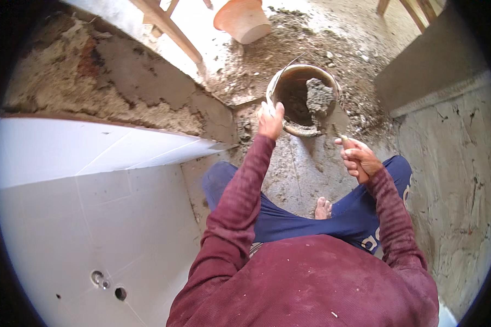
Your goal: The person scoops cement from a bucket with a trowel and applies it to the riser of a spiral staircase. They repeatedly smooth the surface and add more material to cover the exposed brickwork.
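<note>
I've got the left hand (270,121) clamped on the near rim of the mortar bucket (303,98), which sits on the rubble floor (305,174) ahead of my knees. Right hand (359,159) grips the trowel (333,109), blade loaded. Keep bucket tilted, lift slowly, blade level.

Round bucket (303,98) on dirt floor, tilted, holding grey mortar (319,97); trowel (341,128) blade inside.
</note>
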Demonstrator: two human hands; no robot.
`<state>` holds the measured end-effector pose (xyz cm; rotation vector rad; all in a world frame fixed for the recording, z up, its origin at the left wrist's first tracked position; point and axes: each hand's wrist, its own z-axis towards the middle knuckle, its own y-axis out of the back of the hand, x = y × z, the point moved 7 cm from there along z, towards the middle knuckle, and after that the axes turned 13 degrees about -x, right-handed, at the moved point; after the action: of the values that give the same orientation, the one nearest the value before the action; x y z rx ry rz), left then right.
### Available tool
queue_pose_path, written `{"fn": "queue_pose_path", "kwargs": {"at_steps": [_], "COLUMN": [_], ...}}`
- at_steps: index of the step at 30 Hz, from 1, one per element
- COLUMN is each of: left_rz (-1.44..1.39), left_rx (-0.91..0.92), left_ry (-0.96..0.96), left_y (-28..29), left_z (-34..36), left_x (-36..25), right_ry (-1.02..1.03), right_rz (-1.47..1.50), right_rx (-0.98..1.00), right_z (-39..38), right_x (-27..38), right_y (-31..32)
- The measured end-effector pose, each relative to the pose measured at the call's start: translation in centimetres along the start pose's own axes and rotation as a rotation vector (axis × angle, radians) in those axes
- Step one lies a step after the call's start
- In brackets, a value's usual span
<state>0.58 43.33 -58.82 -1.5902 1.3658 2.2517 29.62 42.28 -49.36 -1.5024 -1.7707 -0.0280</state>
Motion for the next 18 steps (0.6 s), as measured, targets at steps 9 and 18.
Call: {"fn": "queue_pose_path", "kwargs": {"at_steps": [9,18], "left_rz": [0.014,0.146], "left_rx": [-0.943,-1.269], "left_ry": [-0.884,-0.961], "left_y": [37.6,44.1], "left_z": [-8.7,-1.5], "left_x": [-19.4,-25.1], "right_ry": [0.166,0.991], "right_rz": [0.063,-0.691], "right_rx": [-0.050,-0.182], "right_z": [-1.3,6.4], "right_x": [-1.1,-5.9], "right_y": [-11.8,-24.6]}}
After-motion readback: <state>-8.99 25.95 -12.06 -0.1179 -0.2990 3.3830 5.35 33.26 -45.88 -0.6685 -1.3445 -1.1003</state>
